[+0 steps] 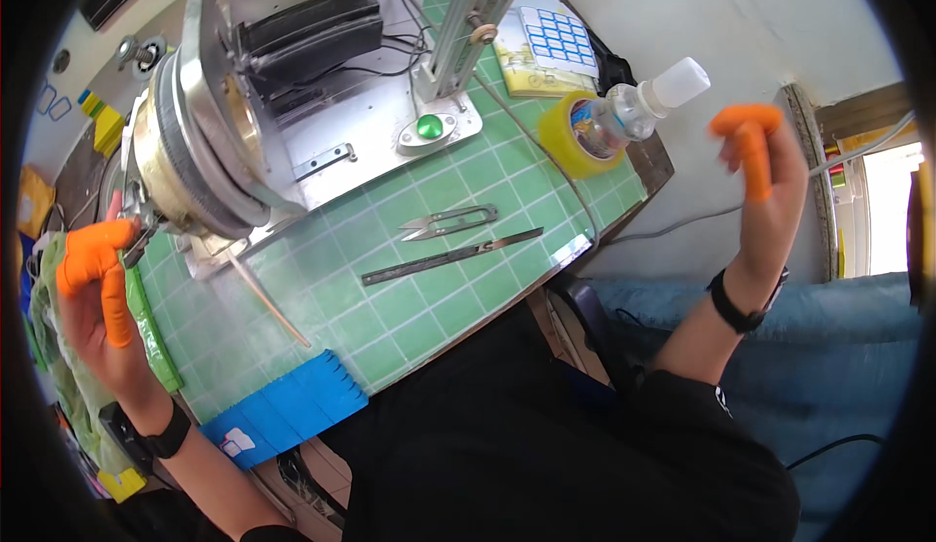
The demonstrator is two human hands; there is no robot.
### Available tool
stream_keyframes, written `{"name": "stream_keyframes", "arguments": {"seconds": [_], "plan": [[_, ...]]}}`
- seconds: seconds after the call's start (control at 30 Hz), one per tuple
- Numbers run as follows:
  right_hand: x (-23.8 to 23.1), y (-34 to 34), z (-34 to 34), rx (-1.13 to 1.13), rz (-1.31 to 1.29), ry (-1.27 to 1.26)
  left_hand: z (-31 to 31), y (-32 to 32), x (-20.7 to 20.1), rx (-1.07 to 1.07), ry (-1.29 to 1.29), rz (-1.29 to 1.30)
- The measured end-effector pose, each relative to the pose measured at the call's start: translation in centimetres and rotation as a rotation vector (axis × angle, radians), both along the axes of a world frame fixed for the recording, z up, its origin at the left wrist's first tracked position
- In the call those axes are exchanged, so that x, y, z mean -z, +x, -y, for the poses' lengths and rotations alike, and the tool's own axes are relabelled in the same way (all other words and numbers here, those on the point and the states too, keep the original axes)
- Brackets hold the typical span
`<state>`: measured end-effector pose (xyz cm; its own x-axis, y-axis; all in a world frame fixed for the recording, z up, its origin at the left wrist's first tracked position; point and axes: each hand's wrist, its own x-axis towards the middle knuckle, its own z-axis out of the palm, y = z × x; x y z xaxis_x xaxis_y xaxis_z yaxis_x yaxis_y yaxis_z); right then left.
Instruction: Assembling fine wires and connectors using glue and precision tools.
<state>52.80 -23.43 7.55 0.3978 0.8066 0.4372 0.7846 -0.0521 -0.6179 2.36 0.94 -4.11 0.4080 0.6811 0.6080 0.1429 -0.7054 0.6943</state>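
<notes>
Left hand [90, 303] reaching beside machine drum [156, 157], right hand [770, 176] hanging mid-air; fingers [756, 164] bending narrow, holds unclear; handling seemingly underway, thread snips [436, 221] lying idle.

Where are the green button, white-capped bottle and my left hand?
Green button [429, 127]: head view, on its domed top.
White-capped bottle [632, 113]: head view, on its clear body.
Left hand [91, 328]: head view, on the hand's middle.

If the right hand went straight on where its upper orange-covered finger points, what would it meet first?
The right hand would likely meet the clear, white-capped bottle to its left; depth is unclear, so it might pass above.
</notes>
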Motion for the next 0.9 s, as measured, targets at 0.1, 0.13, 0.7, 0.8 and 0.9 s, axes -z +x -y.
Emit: {"name": "stream_keyframes", "arguments": {"seconds": [0.1,0.13,0.7,0.8,0.9], "plan": [[1.2,-7.4,-3.8,-0.435,0.107,-0.534,0.7,-0.6,-0.7,0.02,0.006,0.008],[4.2,-8.5,-4.8,-0.572,0.109,-0.487,1.0,-0.6,-0.6,-0.007,0.008,0.005],[3.5,-16.2,-9.7,-0.933,-0.081,-0.652,0.9,1.3,-2.3,0.047,0.071,0.051],[1.0,-17.1,-10.6,-0.977,-0.36,-0.107,1.0,1.1,-2.4,0.044,0.07,0.049],[-1.0,-19.1,-12.1,-0.862,-0.387,0.251,0.8,1.4,-2.6,0.057,0.079,0.048]]}}
